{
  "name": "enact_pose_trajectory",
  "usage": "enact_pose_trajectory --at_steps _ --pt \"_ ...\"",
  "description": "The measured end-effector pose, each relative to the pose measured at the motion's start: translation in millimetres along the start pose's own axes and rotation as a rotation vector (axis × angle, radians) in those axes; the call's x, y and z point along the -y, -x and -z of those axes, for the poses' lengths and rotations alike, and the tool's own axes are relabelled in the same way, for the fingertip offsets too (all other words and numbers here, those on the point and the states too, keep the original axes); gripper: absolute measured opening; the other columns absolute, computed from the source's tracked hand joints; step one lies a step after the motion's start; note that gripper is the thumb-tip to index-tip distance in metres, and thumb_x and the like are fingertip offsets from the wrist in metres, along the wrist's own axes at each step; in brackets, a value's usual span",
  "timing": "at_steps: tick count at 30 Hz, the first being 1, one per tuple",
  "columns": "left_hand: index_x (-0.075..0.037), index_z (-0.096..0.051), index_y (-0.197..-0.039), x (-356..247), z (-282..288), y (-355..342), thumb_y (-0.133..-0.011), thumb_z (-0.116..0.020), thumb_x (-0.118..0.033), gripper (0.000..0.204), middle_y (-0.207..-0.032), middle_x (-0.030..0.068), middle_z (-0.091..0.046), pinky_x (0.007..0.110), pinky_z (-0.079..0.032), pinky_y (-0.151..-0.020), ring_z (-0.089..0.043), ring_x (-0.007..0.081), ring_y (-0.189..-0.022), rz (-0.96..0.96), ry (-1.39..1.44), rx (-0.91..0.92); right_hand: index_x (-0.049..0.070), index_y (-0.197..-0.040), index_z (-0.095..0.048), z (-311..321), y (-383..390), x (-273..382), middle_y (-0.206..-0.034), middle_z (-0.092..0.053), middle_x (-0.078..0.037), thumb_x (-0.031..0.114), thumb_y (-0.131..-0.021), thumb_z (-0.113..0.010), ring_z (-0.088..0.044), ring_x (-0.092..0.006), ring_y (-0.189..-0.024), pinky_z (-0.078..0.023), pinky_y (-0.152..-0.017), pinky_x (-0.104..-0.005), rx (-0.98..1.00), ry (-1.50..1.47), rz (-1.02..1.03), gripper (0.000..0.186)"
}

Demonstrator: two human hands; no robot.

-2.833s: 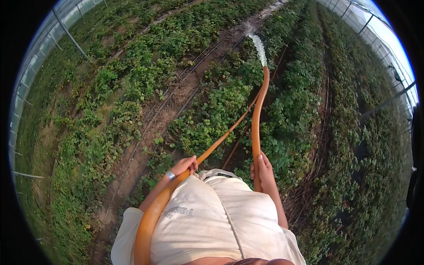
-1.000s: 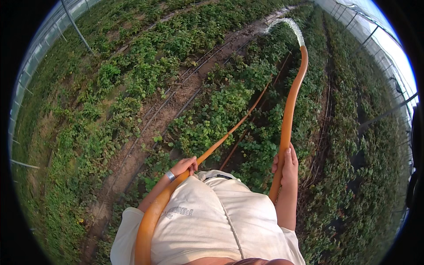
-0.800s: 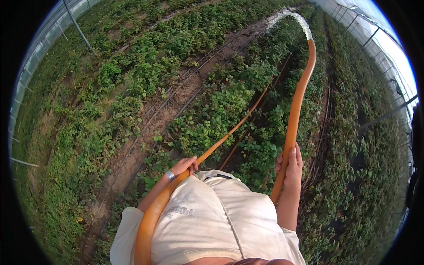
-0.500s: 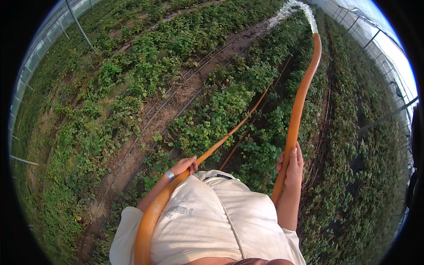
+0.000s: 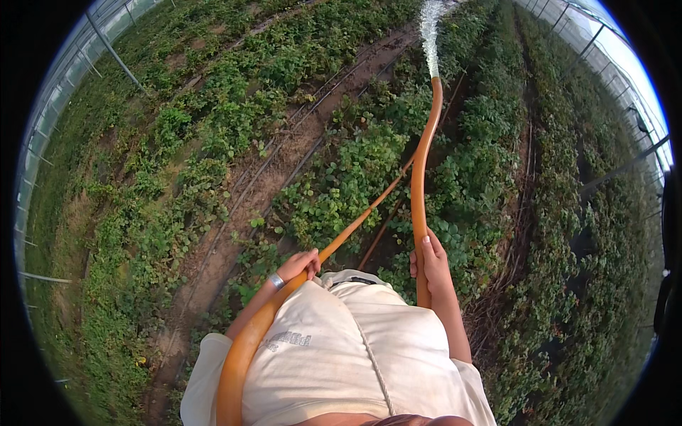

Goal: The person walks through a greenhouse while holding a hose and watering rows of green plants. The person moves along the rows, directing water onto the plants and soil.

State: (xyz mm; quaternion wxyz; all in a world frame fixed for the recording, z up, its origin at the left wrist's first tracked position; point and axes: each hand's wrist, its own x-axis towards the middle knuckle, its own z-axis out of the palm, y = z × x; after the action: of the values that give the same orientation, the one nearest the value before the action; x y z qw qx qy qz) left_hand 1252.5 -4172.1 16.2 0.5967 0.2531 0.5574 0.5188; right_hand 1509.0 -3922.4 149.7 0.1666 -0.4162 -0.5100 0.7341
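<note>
Though thick, smooth sinuous hose (image 5: 418, 192)

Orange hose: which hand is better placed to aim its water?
Likely the right hand: it holds the length of hose that gushes water; the left hand holds one leading into the plants.

Brown dirt path (image 5: 284, 162), couple dark drip lines (image 5: 307, 157) along it. Leafy green crop rows (image 5: 359, 160) both sides. Grey metal pole (image 5: 114, 50) left of path, greenhouse sheeting (image 5: 621, 50) way off right.
</note>
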Motion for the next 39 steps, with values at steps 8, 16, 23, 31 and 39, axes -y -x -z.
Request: enact_pose_trajectory --at_steps 8,16,23,31,39 --pt "-0.005 -0.062 -0.080 1 0 3 -0.106 -0.035 -0.045 0.055 -0.070 0.0026 -0.060 0.024 -0.049 -0.056 -0.058 0.0107 -0.054 0.023 0.003 0.011 0.015 -0.149 -0.040 -13 -2 -36 -0.069 -0.055 -0.003 0.032 -0.104 -0.047 -0.051 -0.0119 -0.049 -0.043 -0.046 -0.0264 0.088 0.036 -0.148 0.048" --pt "-0.005 -0.062 -0.081 3 0 5 -0.106 -0.036 -0.045 0.054 -0.069 0.0024 -0.061 0.024 -0.049 -0.054 -0.058 0.0108 -0.053 0.034 0.031 0.018 0.012 -0.147 -0.042 -19 -3 -70 -0.070 -0.052 -0.001 0.030 -0.103 -0.051 -0.049 -0.0104 -0.052 -0.041 -0.046 -0.0247 0.158 -0.022 -0.228 0.048" --pt "-0.005 -0.062 -0.080 8 -2 8 -0.106 -0.036 -0.045 0.054 -0.066 0.0019 -0.060 0.024 -0.049 -0.056 -0.058 0.0107 -0.053 0.036 0.023 0.012 0.011 -0.147 -0.041 -15 8 -94 -0.070 -0.050 -0.001 0.029 -0.104 -0.050 -0.048 -0.0094 -0.054 -0.041 -0.046 -0.0240 0.086 -0.126 -0.271 0.048" --pt "-0.004 -0.060 -0.083 7 -6 6 -0.108 -0.032 -0.042 0.053 -0.062 0.0022 -0.057 0.023 -0.048 -0.053 -0.056 0.0107 -0.051 0.028 -0.007 0.037 0.008 -0.147 -0.040 6 18 -95 -0.091 -0.051 -0.001 0.025 -0.104 -0.050 -0.051 -0.0111 -0.065 -0.042 -0.051 -0.0256 0.055 -0.136 -0.255 0.048" --pt "-0.004 -0.060 -0.081 1 -9 10 -0.107 -0.034 -0.044 0.054 -0.057 0.0018 -0.056 0.023 -0.046 -0.052 -0.056 0.0104 -0.050 0.039 0.013 0.031 0.016 -0.146 -0.044 6 28 -52 -0.066 -0.054 -0.003 0.033 -0.105 -0.047 -0.050 -0.0123 -0.051 -0.044 -0.048 -0.0267 -0.065 0.010 -0.216 0.045"
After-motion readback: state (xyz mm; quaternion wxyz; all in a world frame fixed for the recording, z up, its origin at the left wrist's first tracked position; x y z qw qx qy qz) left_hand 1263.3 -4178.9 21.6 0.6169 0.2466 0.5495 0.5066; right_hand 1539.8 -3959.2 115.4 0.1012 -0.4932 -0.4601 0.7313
